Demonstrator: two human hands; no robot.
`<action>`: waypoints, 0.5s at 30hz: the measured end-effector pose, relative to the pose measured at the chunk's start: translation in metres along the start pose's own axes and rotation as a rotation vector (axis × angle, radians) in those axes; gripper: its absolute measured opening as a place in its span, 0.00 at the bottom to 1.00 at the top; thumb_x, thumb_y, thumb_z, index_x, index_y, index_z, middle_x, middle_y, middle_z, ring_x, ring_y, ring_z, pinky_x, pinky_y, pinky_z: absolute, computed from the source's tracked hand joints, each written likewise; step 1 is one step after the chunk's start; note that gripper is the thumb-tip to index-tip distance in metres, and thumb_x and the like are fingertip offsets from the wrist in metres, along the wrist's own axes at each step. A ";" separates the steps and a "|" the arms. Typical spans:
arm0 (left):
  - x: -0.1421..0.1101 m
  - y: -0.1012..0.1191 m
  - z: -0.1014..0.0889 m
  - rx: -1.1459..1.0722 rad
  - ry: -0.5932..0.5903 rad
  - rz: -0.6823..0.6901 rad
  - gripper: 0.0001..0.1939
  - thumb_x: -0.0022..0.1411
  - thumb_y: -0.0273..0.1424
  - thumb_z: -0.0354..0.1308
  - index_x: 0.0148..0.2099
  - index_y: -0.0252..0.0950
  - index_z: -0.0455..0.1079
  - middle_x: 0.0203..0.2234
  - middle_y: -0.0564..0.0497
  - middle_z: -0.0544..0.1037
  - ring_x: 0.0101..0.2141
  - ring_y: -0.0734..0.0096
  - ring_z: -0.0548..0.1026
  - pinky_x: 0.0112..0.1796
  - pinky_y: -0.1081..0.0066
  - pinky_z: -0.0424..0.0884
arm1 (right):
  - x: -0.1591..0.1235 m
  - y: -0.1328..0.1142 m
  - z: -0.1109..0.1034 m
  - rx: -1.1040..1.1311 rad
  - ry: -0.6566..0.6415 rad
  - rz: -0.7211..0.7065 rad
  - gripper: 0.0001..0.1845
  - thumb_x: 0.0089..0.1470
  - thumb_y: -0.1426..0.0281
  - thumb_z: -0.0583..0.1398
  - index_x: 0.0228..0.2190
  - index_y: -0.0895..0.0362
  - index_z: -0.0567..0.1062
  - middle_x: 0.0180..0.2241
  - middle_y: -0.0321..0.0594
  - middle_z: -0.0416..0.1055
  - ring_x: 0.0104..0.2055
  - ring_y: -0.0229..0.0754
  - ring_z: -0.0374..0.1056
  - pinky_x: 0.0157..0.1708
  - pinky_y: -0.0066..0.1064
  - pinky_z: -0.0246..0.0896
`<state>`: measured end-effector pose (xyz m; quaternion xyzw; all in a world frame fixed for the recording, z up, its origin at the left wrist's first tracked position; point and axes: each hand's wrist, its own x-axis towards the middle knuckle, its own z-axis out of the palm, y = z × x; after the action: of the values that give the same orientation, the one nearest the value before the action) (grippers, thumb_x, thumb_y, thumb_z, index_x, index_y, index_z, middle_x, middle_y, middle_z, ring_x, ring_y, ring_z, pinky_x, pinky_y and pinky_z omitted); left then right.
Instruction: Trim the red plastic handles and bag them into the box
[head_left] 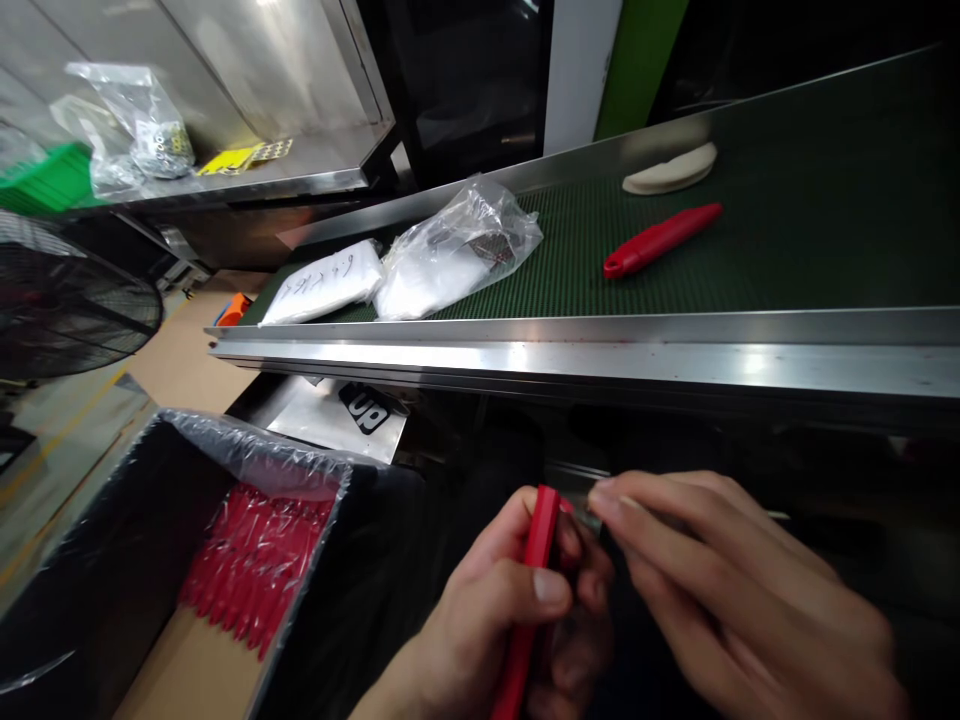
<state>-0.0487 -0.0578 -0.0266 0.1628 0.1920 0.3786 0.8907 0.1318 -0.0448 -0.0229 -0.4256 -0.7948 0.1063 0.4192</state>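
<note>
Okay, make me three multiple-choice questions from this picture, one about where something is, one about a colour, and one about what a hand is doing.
1. Where does the loose red handle lie?
A. on the green belt
B. in the box
C. on the floor

2. What colour are the pieces in the lined box?
A. yellow
B. red
C. white

3. What is the left hand doing?
A. resting open on the belt
B. gripping a red piece
C. lifting a plastic bag

Answers: 1 A, it lies on the belt beside a pale curved piece. 2 B, red shows under the plastic liner. 3 B, thumb and fingers close on it while the right hand touches its top.
</note>
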 end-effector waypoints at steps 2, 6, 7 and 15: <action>-0.002 -0.003 0.002 0.017 -0.040 -0.019 0.13 0.53 0.25 0.64 0.40 0.33 0.66 0.32 0.48 0.74 0.27 0.79 0.72 0.27 0.83 0.69 | -0.001 0.005 -0.002 -0.025 0.070 0.050 0.20 0.54 0.85 0.59 0.48 0.60 0.75 0.45 0.44 0.72 0.46 0.41 0.69 0.44 0.35 0.67; 0.001 -0.004 0.002 -0.078 -0.044 -0.015 0.11 0.57 0.30 0.59 0.43 0.33 0.66 0.30 0.45 0.75 0.23 0.77 0.73 0.21 0.83 0.67 | -0.002 0.009 -0.009 0.031 0.079 0.081 0.20 0.54 0.85 0.59 0.46 0.59 0.75 0.46 0.43 0.72 0.47 0.41 0.70 0.44 0.33 0.67; 0.003 -0.003 0.001 -0.114 -0.045 -0.018 0.11 0.59 0.32 0.56 0.44 0.34 0.66 0.30 0.45 0.75 0.20 0.76 0.72 0.17 0.83 0.65 | -0.003 0.008 -0.011 0.038 0.050 0.040 0.20 0.54 0.85 0.58 0.47 0.60 0.75 0.46 0.44 0.71 0.47 0.42 0.69 0.44 0.33 0.67; -0.002 -0.002 -0.005 -0.122 0.012 -0.137 0.19 0.60 0.41 0.48 0.43 0.30 0.68 0.22 0.42 0.75 0.15 0.72 0.67 0.16 0.78 0.59 | -0.005 0.012 -0.014 -0.008 -0.139 -0.148 0.24 0.53 0.84 0.57 0.50 0.56 0.73 0.48 0.44 0.70 0.48 0.47 0.66 0.43 0.41 0.64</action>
<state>-0.0507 -0.0600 -0.0315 0.0923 0.1845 0.3288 0.9216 0.1511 -0.0435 -0.0231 -0.3589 -0.8518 0.1009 0.3679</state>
